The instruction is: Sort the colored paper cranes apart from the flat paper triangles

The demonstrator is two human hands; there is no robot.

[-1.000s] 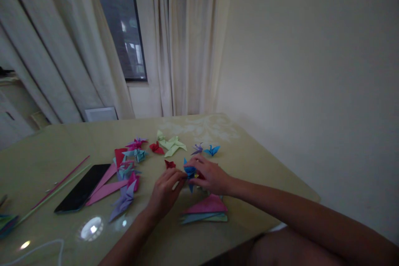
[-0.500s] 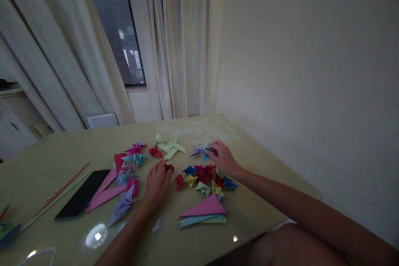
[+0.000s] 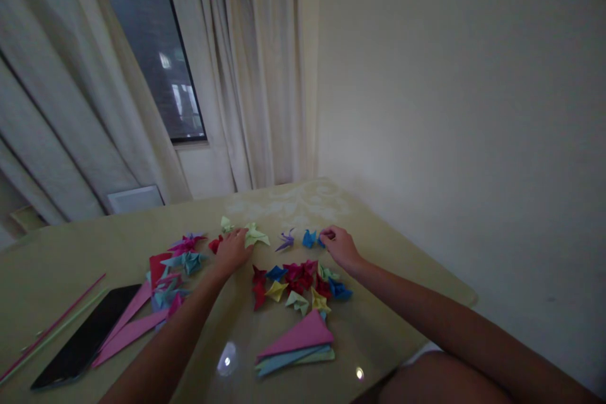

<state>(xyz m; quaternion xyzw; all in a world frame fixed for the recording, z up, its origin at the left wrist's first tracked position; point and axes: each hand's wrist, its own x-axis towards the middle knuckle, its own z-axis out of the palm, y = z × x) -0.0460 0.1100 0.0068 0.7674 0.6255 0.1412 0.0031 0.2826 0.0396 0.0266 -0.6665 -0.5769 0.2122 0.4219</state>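
Pale green paper crane (image 3: 255, 237) lies far on the tabletop (image 3: 407, 265), under the left hand (image 3: 233, 251), fingers apparently flat and spread. Right hand (image 3: 339, 246) pinches the blue crane (image 3: 310, 238); grip each by its body, lightly, sparing the wings.

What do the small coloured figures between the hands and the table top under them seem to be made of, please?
The small coloured figures look like folded paper: matte, flat colours, sharp creases and pointed tips. The table top seems to have a glossy, perhaps glass or lacquered surface: it mirrors bright lamp spots near the front edge, though the look leaves the material open.
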